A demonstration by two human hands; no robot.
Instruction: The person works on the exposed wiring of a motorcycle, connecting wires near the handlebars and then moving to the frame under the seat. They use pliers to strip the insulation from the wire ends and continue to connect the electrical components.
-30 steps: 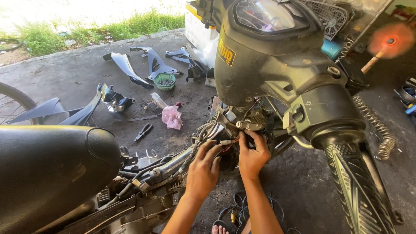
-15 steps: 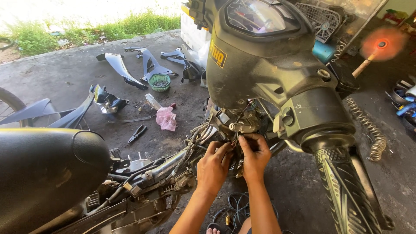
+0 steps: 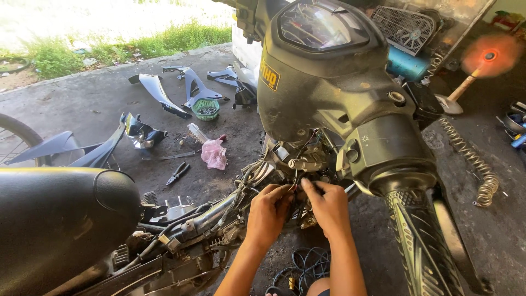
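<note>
Grip: both pinched on wiring (image 3: 298, 183) | left hand (image 3: 268, 211), right hand (image 3: 329, 205) knuckles up, forearms angled inward.

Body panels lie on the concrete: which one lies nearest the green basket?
The grey forked panel, touching the green basket; the other panels lie apart from it.

Sunlit concrete floor (image 3: 82, 109), grass verge (image 3: 164, 41) beyond.

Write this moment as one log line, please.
left hand: on wiring | right hand: pinching wire | motorcycle handlebar above | pliers on floor
</note>
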